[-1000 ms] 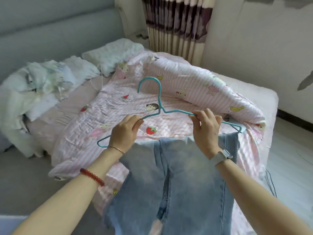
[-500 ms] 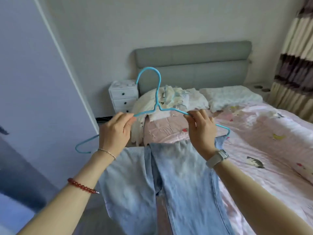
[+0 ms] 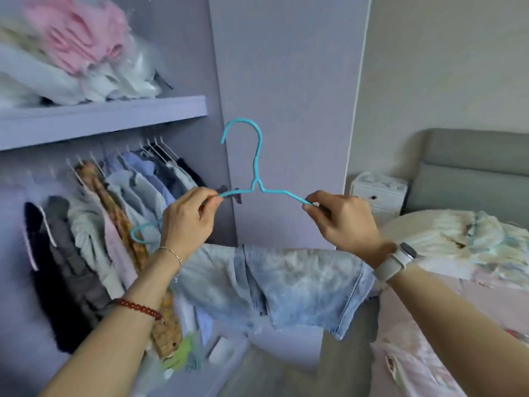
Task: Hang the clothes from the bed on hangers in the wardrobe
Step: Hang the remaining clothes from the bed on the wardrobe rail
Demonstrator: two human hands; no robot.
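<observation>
Between the open wardrobe (image 3: 108, 116) at left and the bed (image 3: 446, 325) at right, a turquoise wire hanger (image 3: 259, 164) is being held upright, its hook pointing up in front of the lilac wardrobe panel. The left hand (image 3: 187, 224) is pinching the hanger's left shoulder between thumb and curled fingers; the right hand (image 3: 345, 222) is pinching the right shoulder in the same manner. Light-blue jeans (image 3: 274, 285) are draping over the hanger's lower bar, hanging below both wrists and spreading sideways. Inside the wardrobe, shirts and jackets (image 3: 114, 224) are hanging in a row beneath a shelf (image 3: 103, 116), which is carrying folded pink and white textiles (image 3: 77, 50). Far right, a white nightstand (image 3: 378, 193) is standing beside a grey headboard (image 3: 472, 173). A pile of pale clothes (image 3: 463, 239) is lying on the bed.
</observation>
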